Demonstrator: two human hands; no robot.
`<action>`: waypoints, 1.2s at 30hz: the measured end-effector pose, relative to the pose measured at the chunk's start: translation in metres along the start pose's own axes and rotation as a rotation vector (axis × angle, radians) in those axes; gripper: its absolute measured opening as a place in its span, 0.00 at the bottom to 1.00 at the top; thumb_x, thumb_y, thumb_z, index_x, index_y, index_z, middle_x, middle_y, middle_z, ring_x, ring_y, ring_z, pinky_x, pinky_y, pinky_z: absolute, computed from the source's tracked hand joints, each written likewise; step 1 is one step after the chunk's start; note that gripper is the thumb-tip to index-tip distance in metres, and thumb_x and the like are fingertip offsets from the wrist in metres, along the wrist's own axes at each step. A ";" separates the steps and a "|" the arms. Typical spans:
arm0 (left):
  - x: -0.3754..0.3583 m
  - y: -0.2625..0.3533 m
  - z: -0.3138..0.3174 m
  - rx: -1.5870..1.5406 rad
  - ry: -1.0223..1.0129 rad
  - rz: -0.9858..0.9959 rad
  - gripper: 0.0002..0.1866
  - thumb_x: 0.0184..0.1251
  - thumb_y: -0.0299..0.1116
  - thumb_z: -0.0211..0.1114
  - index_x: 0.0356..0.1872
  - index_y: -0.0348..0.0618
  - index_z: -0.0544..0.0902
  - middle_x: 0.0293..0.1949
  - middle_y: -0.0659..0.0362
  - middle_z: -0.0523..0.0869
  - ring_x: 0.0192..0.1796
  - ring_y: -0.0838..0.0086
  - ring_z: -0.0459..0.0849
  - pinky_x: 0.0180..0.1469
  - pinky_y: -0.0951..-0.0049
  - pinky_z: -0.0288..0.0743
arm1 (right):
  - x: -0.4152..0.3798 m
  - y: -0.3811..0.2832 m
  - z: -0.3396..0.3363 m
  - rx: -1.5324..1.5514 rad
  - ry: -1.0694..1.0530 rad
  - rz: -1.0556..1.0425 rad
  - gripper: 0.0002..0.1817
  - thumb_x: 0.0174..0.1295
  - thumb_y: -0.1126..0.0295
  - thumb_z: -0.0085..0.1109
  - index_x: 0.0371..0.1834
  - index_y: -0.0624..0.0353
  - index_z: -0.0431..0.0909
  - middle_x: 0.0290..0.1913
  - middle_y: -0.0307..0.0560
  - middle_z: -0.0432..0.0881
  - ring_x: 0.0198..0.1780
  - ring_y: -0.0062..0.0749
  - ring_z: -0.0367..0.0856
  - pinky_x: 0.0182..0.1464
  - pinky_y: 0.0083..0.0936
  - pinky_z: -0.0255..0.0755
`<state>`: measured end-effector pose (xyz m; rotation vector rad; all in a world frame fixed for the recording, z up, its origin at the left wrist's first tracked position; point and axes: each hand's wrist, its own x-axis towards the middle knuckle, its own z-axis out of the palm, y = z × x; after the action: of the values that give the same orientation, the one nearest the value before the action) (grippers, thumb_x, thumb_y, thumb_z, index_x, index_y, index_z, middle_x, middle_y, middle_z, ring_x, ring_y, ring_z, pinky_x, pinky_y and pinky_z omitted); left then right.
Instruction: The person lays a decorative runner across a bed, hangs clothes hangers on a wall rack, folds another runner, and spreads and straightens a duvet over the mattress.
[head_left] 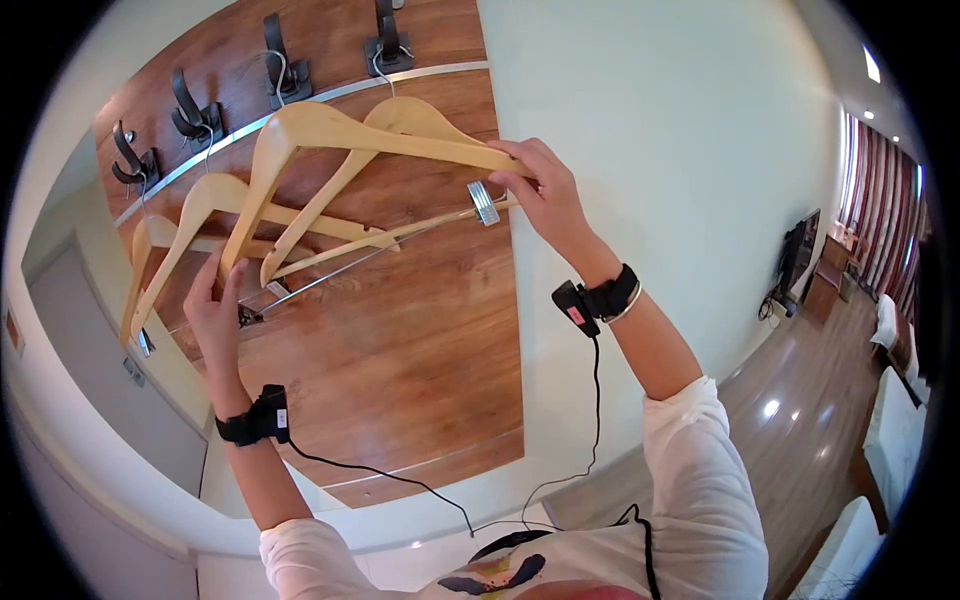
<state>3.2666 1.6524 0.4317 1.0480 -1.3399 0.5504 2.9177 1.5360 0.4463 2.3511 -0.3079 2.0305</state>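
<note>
A wooden clothes hanger [305, 122] hangs nearest to me, its wire hook up at a black wall hook [285, 75]. My right hand [540, 185] pinches its right shoulder end between thumb and fingers. My left hand [215, 310] is closed around its lower left end. Below my right fingers, a silver clip [483, 203] sits on the hanger's lower bar. Just behind is another wooden hanger [405, 115], partly covered by the first. Two more wooden hangers, a middle one [212, 190] and a far-left one [148, 235], hang to the left.
Several black hooks line a wood-grain wall panel [400, 370] with a metal strip. A mirror with a reflected door [75, 300] stands left. At right are a pale wall [650, 130], wooden floor [760, 410], wall television [797, 250], striped curtains [880, 190] and white-covered furniture [893, 430]. Cables trail from both wrist straps.
</note>
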 end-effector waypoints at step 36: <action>-0.384 -0.037 -0.002 -0.270 -0.169 -0.746 0.04 0.55 0.25 0.49 0.30 0.34 0.69 0.27 0.58 0.70 0.33 0.73 0.68 0.40 0.76 0.62 | -0.448 -0.273 -0.224 -0.674 1.271 1.283 0.07 0.51 0.69 0.46 0.29 0.59 0.71 0.27 0.37 0.71 0.26 0.20 0.67 0.30 0.13 0.60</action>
<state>3.2207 1.7261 0.0554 1.2816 -1.0214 -0.2726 2.6823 1.8968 0.0720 0.0673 -2.1518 2.5039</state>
